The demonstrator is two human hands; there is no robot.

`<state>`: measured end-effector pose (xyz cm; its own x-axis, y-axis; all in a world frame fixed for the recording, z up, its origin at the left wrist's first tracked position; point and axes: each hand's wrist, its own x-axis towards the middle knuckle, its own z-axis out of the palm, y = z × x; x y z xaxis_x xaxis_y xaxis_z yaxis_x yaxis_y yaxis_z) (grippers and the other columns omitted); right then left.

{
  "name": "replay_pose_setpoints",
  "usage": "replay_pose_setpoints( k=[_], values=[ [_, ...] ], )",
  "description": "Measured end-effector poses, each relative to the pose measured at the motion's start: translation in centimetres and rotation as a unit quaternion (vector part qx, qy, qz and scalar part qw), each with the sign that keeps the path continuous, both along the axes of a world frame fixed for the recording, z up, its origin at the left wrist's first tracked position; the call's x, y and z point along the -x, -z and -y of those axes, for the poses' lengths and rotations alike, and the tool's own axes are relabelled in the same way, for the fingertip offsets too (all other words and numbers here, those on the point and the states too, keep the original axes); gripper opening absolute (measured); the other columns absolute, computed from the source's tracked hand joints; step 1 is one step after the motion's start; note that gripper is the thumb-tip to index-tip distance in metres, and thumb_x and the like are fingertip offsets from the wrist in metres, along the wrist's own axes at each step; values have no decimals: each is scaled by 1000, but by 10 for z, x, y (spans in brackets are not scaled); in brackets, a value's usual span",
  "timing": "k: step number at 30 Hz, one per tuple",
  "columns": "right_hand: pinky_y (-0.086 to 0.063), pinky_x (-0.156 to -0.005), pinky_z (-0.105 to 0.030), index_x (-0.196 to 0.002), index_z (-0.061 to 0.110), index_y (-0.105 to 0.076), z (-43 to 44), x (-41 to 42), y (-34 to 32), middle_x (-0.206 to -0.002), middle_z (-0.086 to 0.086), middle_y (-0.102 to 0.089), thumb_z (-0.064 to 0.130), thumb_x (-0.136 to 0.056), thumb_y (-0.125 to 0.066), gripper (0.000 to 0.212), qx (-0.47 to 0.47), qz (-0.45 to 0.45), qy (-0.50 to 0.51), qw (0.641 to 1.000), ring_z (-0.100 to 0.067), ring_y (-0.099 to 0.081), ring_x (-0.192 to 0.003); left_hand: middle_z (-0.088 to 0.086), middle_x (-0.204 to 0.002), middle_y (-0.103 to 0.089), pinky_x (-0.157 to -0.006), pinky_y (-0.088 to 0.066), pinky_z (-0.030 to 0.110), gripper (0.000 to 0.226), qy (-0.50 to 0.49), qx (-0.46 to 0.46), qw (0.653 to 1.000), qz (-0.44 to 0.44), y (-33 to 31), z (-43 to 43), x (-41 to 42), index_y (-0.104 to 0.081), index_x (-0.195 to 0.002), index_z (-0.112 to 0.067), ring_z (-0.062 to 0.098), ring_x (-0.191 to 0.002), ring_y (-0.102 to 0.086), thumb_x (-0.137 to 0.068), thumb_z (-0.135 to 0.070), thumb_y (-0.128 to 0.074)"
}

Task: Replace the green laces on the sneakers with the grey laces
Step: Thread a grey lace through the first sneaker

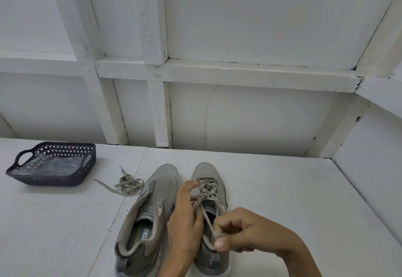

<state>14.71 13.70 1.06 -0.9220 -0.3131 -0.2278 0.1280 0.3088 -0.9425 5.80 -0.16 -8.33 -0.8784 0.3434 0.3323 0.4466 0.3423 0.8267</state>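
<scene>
White-painted panelling (239, 26) rose behind a white bench (282, 189). Toward the bench's left edge sat a dark basket (65, 146) with a clear plastic sheet in it. A loose lace (129, 184) lay bunched between the basket and the shoes. Two grey sneakers stood side by side at the middle of the near edge, toes pointing to the back edge. The bare sneaker (152, 200) had empty eyelets, while the laced sneaker (206, 171) carried a threaded lace (207, 188) criss-crossed over its tongue. Both laces looked dull grey-beige, so which was the green one could not be told.

The right hand (239, 231) had its fingers curled in, pinching the free end of the threaded lace between thumb and forefinger, and the strand ran taut up to the eyelets. The left hand (187, 218) lay with its fingers loosely straight against the lacing and seemed to steady the shoe. No firm grip showed.

The lace seemed flat, soft and light, so it should bend freely but might snag or twist in the eyelets. It was best taken near its stiff tip and drawn one crossing at a time. The sneaker looked light enough to slide when pulled, so it wanted holding by its upper.
</scene>
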Motion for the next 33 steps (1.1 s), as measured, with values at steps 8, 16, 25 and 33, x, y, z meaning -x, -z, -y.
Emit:
replay_pose_setpoints(
  k=[8,16,25,33],
  values=[
    [-45,-73,-29,-82,7,-64,-3,17,-35,-80,0,-63,26,-90,-67,20,-169,-140,77,973,-9,-57,-78,-3,-111,-64,-88,-49,29,9,150,-153,972,-97,-14,8,-4,-60,-88,-11,18,-109,-62,-86,-18,-64],
    [-50,-64,-41,-72,17,-72,0,28,-62,-60,3,-63,27,-84,-70,16,-291,-169,155,929,-15,-57,-60,-10,-89,-69,-73,-54,30,10,195,-166,964,-69,-41,4,9,-67,-98,-19,15,-80,-66,-89,-13,-66],
    [-54,-74,-41,-76,23,-71,-15,42,-49,-72,4,-68,26,-93,-58,21,-300,-214,325,871,-17,-64,-69,6,-81,-69,-63,-51,27,7,304,-241,908,156,-69,-1,37,-63,-95,-11,20,-62,-61,-90,-15,-65],
    [-52,-57,-25,-91,14,-76,-28,25,-26,-79,-3,-73,16,-86,-71,7,-107,-160,321,927,-13,-63,-63,8,-78,-69,-61,-51,23,26,294,-246,891,241,-87,-6,43,-65,-97,0,18,-62,-61,-86,-22,-57]
  ],
)
